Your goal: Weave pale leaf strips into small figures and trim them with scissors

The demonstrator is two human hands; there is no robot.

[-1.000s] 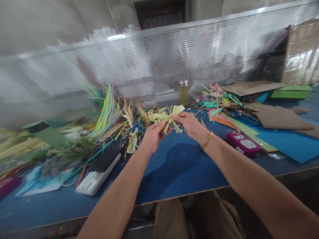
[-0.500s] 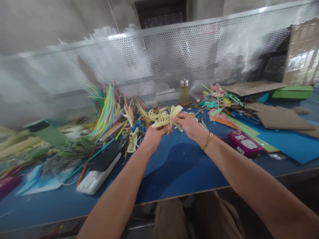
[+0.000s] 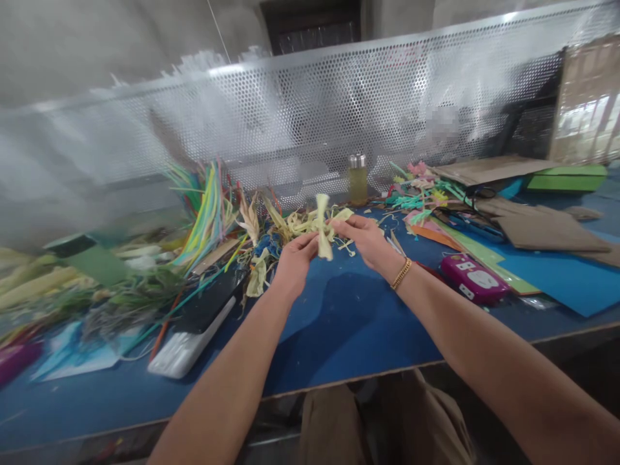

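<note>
Here, going from the left, a blue worktop (image 3: 339, 329) carries a blurred heap of dried leaves and stalks (image 3: 72, 284) at its far left edge. Beside it lies a white and black flat device (image 3: 194, 332), set at a slant with one end toward the near edge. Behind that stands a fan of bright plastic strips (image 3: 208, 210) in yellow, green and pink, leaning against a perforated metal screen (image 3: 339, 110) that runs along the back of the worktop.

Near the middle, a loose pile of pale husk scraps (image 3: 264, 255) lies just left of the hands. The left hand (image 3: 294, 261) is raised above the worktop, its fingers closed in a pinch on a pale yellow husk strip (image 3: 323, 226). The strip stands nearly upright between the two hands, with its upper end flared and its lower end hanging just under the fingertips. The right hand (image 3: 365, 240) meets it from the other side, fingers also pinched shut on the same strip at about its middle, so that the two hands almost touch. A gold bracelet (image 3: 402, 273) sits on the right wrist.

Behind the hands, a small bottle with a metal cap (image 3: 358, 177) stands upright close to the screen. To the right lie coloured paper cuttings (image 3: 421, 194), a purple and white box (image 3: 472, 278), sheets of brown cardboard (image 3: 542, 229) and a green sheet (image 3: 566, 177) at the far right.
</note>
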